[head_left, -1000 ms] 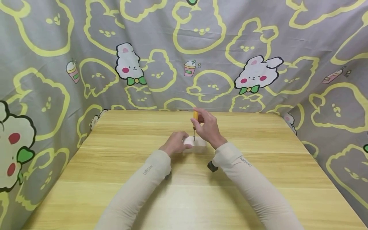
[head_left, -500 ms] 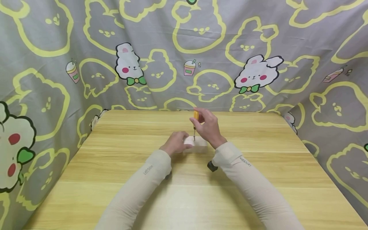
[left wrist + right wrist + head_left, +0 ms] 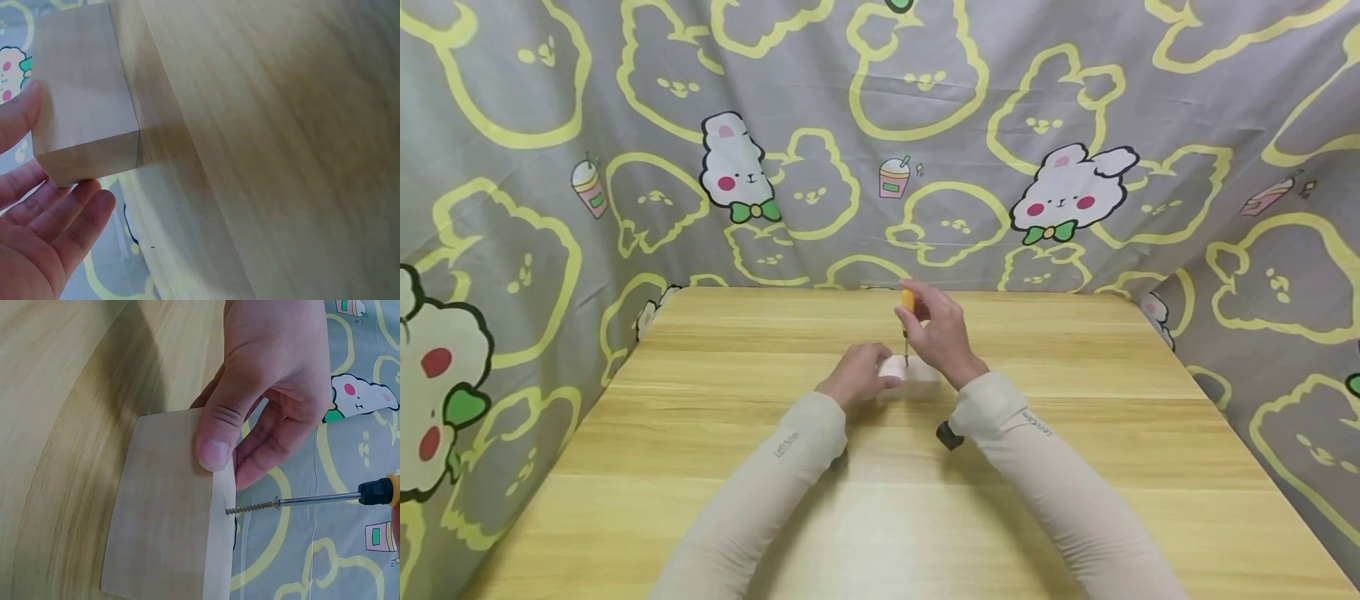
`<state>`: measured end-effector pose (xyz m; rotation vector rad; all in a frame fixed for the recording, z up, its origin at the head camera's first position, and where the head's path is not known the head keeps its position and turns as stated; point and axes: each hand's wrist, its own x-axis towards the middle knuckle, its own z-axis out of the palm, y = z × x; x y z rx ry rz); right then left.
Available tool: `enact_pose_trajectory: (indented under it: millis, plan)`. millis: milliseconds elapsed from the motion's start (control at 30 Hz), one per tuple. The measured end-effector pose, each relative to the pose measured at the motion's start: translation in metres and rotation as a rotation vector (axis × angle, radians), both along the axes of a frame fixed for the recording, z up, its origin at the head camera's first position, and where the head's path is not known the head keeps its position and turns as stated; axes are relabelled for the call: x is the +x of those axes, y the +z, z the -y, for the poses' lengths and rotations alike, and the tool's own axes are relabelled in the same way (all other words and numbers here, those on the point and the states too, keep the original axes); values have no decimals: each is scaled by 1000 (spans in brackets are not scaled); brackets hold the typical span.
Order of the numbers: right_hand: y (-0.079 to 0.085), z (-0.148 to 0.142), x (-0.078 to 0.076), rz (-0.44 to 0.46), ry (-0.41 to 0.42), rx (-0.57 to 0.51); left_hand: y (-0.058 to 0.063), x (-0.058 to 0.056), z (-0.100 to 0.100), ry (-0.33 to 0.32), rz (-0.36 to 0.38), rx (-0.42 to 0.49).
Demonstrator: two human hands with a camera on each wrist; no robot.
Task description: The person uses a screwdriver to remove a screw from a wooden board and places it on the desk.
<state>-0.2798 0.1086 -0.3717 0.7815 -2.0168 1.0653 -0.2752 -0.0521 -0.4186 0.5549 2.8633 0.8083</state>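
A pale wooden block [image 3: 923, 372] stands on the table at mid-depth, its broad face toward me. My left hand [image 3: 859, 372] grips its left end, thumb on the near face, as the left wrist view shows too. Above the block, my right hand [image 3: 943, 332] pinches the yellow handle of a screwdriver [image 3: 908, 302], held nearly upright. In the right wrist view, the driver's shaft [image 3: 319, 499] meets the head of a screw [image 3: 253, 507]. The screw's tip sits at the block's narrow top face, with most of the thread exposed. Only a sliver of my right hand shows there.
The light wood-grain table [image 3: 880, 517] reaches back to a grey curtain [image 3: 820, 92] printed with yellow outlines and rabbits. The curtain also hangs along both sides. A dark wrist-worn device [image 3: 950, 435] protrudes below my right cuff.
My right wrist and sleeve have shifted very slightly left, and the screwdriver's handle leans a touch differently. My left hand and the block stay where they were.
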Motion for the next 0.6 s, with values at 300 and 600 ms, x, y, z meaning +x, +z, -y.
enact_pose_trajectory:
  millis: [300, 600]
  plan:
    - [-8, 3, 2, -24, -16, 15, -4, 3, 3, -3, 7, 8]
    - [-3, 1, 1, -16, -11, 16, 2, 1, 0, -14, 4, 18]
